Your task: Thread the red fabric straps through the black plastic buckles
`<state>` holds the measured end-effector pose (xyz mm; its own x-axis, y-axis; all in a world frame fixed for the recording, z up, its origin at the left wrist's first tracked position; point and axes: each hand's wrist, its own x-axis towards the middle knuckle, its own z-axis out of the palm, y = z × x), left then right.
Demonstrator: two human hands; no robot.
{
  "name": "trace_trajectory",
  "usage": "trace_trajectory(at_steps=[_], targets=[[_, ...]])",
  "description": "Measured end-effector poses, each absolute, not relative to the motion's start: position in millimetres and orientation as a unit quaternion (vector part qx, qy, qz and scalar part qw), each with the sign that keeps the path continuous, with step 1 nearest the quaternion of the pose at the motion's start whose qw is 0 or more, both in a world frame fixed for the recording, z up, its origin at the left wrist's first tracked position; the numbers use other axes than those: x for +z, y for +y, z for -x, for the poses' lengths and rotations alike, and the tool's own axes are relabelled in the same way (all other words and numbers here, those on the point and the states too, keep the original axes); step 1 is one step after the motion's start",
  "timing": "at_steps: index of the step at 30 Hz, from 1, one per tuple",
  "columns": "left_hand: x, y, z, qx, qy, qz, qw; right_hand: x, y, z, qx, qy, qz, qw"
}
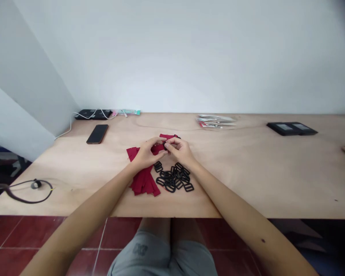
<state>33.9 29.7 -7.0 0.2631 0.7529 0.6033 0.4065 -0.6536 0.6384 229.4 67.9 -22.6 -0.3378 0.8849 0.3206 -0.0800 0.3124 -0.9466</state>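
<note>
Both hands meet over the middle of the table. My left hand [149, 153] is closed at the edge of a small black buckle [165, 146], next to red fabric. On the buckle's other side my right hand [179, 149] pinches it between thumb and fingers. Red fabric strips [145, 182] lie fanned out below my left hand, with one end sticking out to its left. Another red piece [168, 136] shows just beyond the fingers. A loose pile of black buckles [175, 177] sits nearer to me, between the forearms.
A phone [97, 134] and a black box with a white cable [93, 114] are at the back left. Flat packets [215, 121] lie at the back, black cases [291, 128] to the right. A black cable loop [31, 201] rests at the left edge.
</note>
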Motion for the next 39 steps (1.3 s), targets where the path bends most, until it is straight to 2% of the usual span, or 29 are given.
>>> trace_trajectory(at_steps=[6, 10, 20, 30, 34, 39], targets=[[-16, 38, -31, 0.458, 0.375, -0.801, 0.09, -25, 70, -229, 0.383, -0.733, 0.293, 0.48], [-19, 43, -27, 0.444, 0.4, -0.799, 0.072, -24, 71, -233, 0.361, -0.737, 0.301, 0.486], [-21, 50, -13, 0.379, 0.433, -0.814, 0.083, -10, 77, -242, 0.603, -0.481, 0.291, 0.566], [-12, 40, -19, 0.37, 0.393, -0.832, 0.127, -2, 78, -252, 0.706, -0.397, 0.235, 0.537], [-15, 41, -18, 0.371, 0.386, -0.832, 0.144, -3, 75, -249, 0.7, -0.41, 0.225, 0.54], [-18, 40, -19, 0.377, 0.365, -0.83, 0.191, -11, 73, -243, 0.695, -0.462, 0.237, 0.497]])
